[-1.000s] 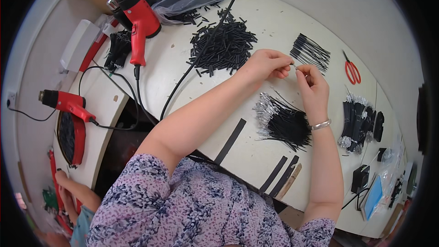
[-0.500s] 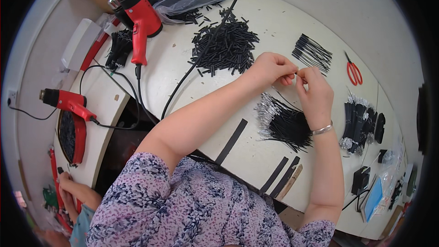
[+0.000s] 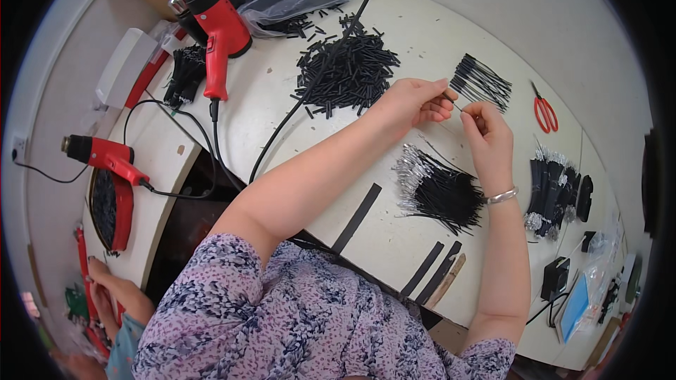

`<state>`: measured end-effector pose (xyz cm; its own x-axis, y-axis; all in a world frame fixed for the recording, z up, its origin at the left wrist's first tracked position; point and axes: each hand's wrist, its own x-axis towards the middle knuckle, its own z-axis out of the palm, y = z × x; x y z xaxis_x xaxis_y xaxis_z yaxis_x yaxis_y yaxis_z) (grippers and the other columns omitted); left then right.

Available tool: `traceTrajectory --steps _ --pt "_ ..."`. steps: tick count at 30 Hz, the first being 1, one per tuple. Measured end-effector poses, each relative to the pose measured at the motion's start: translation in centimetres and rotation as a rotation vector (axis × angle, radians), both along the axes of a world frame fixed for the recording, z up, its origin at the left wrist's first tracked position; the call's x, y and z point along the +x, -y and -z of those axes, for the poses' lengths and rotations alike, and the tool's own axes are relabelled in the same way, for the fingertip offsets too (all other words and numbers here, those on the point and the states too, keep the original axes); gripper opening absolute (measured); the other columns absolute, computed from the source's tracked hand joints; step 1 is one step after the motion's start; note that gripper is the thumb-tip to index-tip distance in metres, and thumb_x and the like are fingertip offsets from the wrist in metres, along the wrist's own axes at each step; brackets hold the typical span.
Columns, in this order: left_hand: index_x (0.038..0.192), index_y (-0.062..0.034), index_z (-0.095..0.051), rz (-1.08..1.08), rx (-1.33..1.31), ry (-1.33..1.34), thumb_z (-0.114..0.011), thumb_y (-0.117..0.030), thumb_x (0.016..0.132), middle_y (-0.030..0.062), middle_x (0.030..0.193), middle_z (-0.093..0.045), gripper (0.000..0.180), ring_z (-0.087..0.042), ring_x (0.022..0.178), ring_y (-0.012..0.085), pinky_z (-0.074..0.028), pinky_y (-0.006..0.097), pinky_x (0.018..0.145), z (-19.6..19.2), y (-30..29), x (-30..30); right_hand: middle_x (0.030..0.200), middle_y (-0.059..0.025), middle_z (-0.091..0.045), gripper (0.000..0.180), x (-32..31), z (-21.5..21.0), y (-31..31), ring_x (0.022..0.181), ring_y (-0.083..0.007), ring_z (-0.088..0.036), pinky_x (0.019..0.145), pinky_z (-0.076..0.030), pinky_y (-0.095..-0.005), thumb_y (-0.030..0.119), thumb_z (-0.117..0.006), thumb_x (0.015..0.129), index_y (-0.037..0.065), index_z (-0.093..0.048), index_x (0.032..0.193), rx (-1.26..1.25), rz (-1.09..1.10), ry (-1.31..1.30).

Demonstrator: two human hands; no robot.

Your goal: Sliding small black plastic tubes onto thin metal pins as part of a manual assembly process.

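My left hand (image 3: 424,104) pinches a short, dark piece (image 3: 448,98), which looks like a black tube from the pile. Facing it, my right hand (image 3: 486,134) is closed on a thin black wire (image 3: 458,106) that runs to that piece. Fingers hide most of both. Below my hands lies a bundle of black wires (image 3: 447,190) with silvery ends on its left side. Just beyond them is a row of black wires (image 3: 480,81) laid out side by side. A heap of short black tubes (image 3: 348,74) sits beyond my left forearm.
Red-handled scissors (image 3: 544,112) and tied black bundles (image 3: 549,190) lie at the right. Black strips (image 3: 358,218) line the near table edge. Two red heat guns (image 3: 217,63) are at the left, with a cable crossing the tube heap. Another person's hands (image 3: 116,292) show lower left.
My hands have drawn slightly apart, so more of the thin wire and dark piece shows between the fingertips. The things on the table have stayed where they were.
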<state>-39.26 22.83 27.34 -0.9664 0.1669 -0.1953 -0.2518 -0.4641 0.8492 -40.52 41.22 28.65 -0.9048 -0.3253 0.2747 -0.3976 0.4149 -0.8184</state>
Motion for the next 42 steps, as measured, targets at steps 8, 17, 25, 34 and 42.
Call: traceTrajectory --steps 8,17,25,34,42 --pt "0.102 0.0027 -0.063 0.09 0.116 0.009 -0.051 -0.025 0.1 0.0044 0.082 -0.065 0.03 -0.063 0.073 0.0092 -0.053 0.02 0.072 0.4 -0.3 0.0 0.074 0.0007 -0.057 0.004 0.2 0.4 0.3 0.062 -0.006 -0.049 0.058 -0.042 -0.0218 0.003 -0.062 0.087 0.001 -0.06 0.089 -0.106 -0.04 0.03" --pt "0.102 0.0028 -0.063 0.053 0.105 0.002 -0.045 -0.029 0.102 0.0043 0.082 -0.064 0.036 -0.063 0.073 0.0092 -0.054 0.021 0.072 0.4 -0.5 0.0 0.075 0.0021 -0.058 0.005 -0.1 0.7 0.5 0.061 -0.0042 -0.049 0.053 -0.041 -0.0209 0.005 -0.063 0.087 0.003 -0.06 0.09 -0.207 0.017 0.101" --pt "0.099 0.0043 -0.063 0.016 0.122 0.006 -0.041 -0.032 0.103 0.0076 0.082 -0.064 0.043 -0.063 0.072 0.0124 -0.055 0.024 0.071 0.2 -0.6 0.1 0.072 0.0031 -0.056 0.006 -0.5 1.2 0.1 0.061 -0.0039 -0.049 0.054 -0.04 -0.0204 0.006 -0.063 0.088 0.002 -0.059 0.088 -0.183 -0.028 0.095" --pt "0.1 0.0034 -0.062 0.027 0.118 0.007 -0.041 -0.032 0.103 0.007 0.081 -0.063 0.041 -0.063 0.072 0.012 -0.055 0.023 0.07 0.3 -0.5 0.0 0.081 0.004 -0.057 0.006 -0.4 1.0 -0.2 0.071 -0.003 -0.051 0.064 -0.042 -0.0188 0.007 -0.062 0.09 0.002 -0.059 0.094 -0.115 -0.051 0.132" --pt "0.104 0.0039 -0.06 -0.149 0.082 -0.009 -0.043 -0.03 0.102 0.0048 0.083 -0.061 0.038 -0.061 0.075 0.0119 -0.052 0.023 0.071 0.0 0.1 -0.2 0.084 -0.0052 -0.057 0.007 -2.0 -0.3 -0.9 0.075 -0.0161 -0.056 0.066 -0.046 -0.0286 0.006 -0.063 0.084 0.002 -0.059 0.088 0.051 0.061 -0.252"
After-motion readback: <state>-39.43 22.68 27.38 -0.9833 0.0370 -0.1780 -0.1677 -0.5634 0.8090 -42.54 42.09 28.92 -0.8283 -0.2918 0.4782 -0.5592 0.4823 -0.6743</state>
